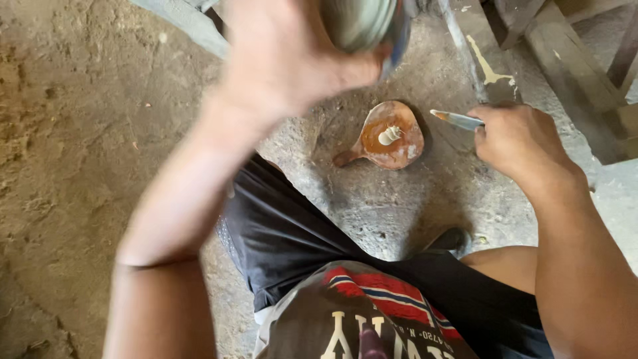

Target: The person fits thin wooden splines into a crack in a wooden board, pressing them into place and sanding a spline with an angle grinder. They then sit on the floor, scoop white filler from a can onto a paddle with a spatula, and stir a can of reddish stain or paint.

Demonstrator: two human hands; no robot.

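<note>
Left hand is blurry, fingers wrapped round a greenish round thing cut off at the top edge, above the wooden paddle. Right hand, just right of it, pinches a small spatula.

A rough, bare-floored workshop or work shed, seen from a low seat close to the ground.

The floor is packed earth and cracked, stained cement, dusty and uneven. Weathered timber beams with pale paint drips lie along the upper right edge. A small wooden paddle-shaped palette, stained orange-brown and carrying a dab of white paste, sits directly on the ground rather than on a bench.
</note>
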